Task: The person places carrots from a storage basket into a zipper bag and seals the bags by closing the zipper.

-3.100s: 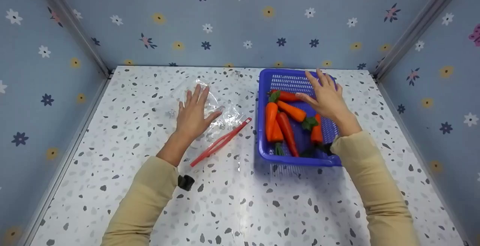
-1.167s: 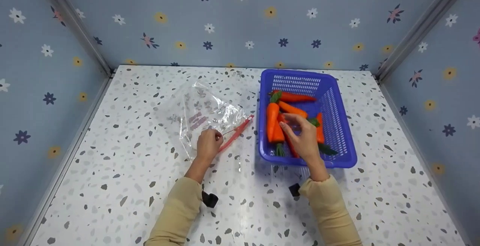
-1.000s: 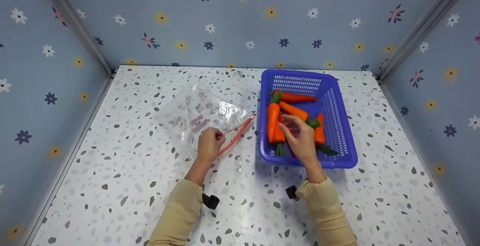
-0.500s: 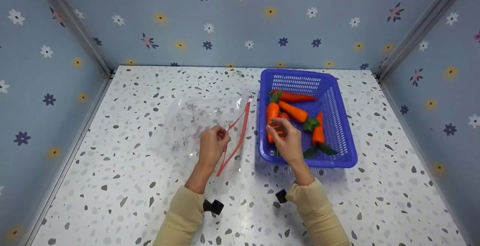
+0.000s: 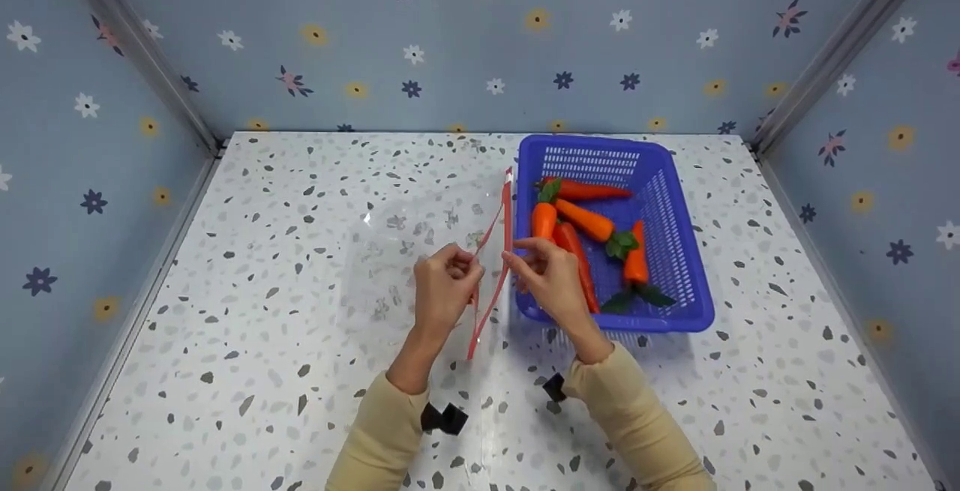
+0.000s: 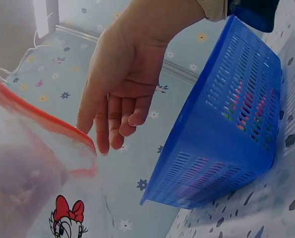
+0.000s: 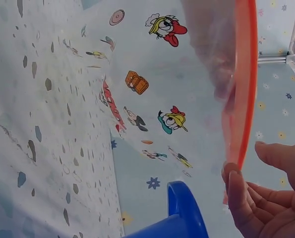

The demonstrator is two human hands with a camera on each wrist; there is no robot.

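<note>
A clear zip bag (image 5: 390, 266) with red edging stands sideways over the table, its mouth spread toward the right. My left hand (image 5: 442, 292) pinches the left red edge. Beside the opposite red edge (image 5: 508, 210) is my right hand (image 5: 556, 285). In the right wrist view, one finger of the right hand (image 7: 273, 210) touches that red strip while another digit stands apart from it. The left wrist view shows the right hand (image 6: 132, 74) with its fingers fairly straight. Cartoon prints cover the bag (image 7: 142, 94); behind the film, the left hand is blurred.
Right of the bag stands a blue plastic basket (image 5: 694, 266). Inside lie several orange carrots (image 5: 585, 220) and long red vegetables (image 5: 592, 190), some with green leaves. The speckled table (image 5: 300, 416) is enclosed by flowered walls (image 5: 480, 49).
The bag lay flat; my left hand took its edge, lifted it and the red mouth parted. My right hand came leftward from over the basket to the bag's right edge.
</note>
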